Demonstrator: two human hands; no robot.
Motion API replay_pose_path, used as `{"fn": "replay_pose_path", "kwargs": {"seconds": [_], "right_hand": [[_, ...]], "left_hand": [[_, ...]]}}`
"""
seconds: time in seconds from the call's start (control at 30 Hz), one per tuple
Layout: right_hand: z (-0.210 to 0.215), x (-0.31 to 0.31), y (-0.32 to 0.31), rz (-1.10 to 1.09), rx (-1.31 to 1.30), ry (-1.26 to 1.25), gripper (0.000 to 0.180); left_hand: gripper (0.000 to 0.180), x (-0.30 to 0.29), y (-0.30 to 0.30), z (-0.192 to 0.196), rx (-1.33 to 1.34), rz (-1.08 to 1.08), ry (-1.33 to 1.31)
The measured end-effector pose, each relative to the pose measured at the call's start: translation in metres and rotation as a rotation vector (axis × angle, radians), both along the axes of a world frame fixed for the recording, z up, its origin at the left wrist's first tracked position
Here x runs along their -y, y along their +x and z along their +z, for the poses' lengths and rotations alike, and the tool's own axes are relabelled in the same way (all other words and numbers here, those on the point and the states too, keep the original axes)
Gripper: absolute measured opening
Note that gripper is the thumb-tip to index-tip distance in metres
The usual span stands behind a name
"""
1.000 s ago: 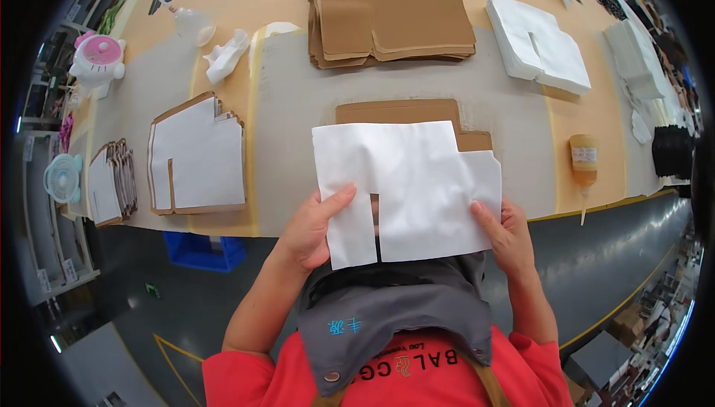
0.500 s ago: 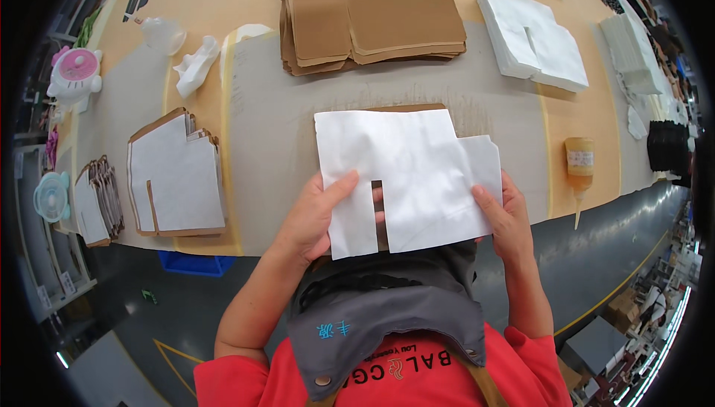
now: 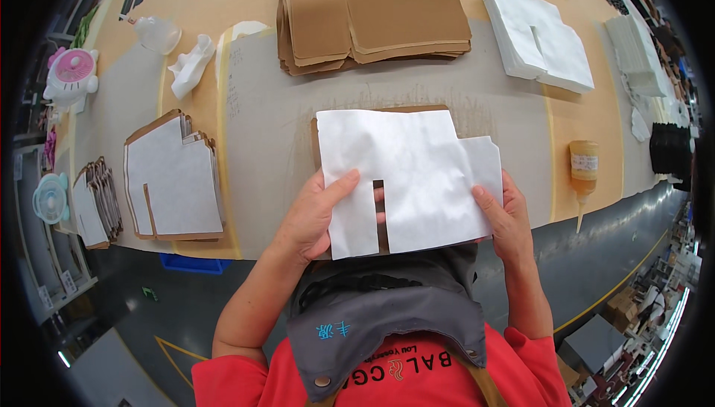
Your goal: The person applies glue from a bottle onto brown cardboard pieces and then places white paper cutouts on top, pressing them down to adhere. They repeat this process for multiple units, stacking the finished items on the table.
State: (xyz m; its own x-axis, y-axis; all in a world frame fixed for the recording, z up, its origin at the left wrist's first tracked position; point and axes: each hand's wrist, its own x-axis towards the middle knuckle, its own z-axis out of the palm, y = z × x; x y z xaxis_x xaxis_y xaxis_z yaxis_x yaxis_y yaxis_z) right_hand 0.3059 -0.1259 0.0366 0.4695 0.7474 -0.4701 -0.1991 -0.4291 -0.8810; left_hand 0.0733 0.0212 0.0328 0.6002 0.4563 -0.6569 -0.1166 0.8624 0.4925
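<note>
A white sheet [image 3: 428, 183] with a narrow slot cut in its near edge and a stepped right corner is held up in front of me. My left hand [image 3: 316, 213] pinches its left side, thumb on top; some of its fingers show through the slot. On the right side my right hand [image 3: 508, 217] grips the sheet, thumb on top and fingers beneath. Behind the sheet lies a brown panel [image 3: 316, 146], mostly hidden, with strips showing at the far and left edges.
A brown panel stack [image 3: 410, 12] lies at the far middle. White sheets [image 3: 540, 42] are piled at far right, near an amber squeeze bottle [image 3: 584, 165]. To the left are white-faced brown panels [image 3: 179, 191], crumpled tissue [image 3: 192, 66], a clear bottle [image 3: 158, 35] and a pink fan [image 3: 72, 75].
The view has shifted slightly. A wider strip of the brown panel shows along the sheet's left edge. Both hands keep the same hold on the white sheet.
</note>
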Motion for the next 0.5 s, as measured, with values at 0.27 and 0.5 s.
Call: {"fn": "replay_pose_path", "kwargs": {"seconds": [0.27, 0.5], "right_hand": [[-0.0003, 0.0014, 0.0012, 0.008, -0.035, -0.010, 0.038], [-0.0040, 0.0026, 0.0014, 0.004, -0.037, -0.006, 0.039]], "left_hand": [[0.040, -0.0007, 0.0006, 0.0025, 0.008, 0.005, 0.001], [0.040, -0.0013, 0.0006, 0.0009, 0.010, 0.001, 0.006]]}}
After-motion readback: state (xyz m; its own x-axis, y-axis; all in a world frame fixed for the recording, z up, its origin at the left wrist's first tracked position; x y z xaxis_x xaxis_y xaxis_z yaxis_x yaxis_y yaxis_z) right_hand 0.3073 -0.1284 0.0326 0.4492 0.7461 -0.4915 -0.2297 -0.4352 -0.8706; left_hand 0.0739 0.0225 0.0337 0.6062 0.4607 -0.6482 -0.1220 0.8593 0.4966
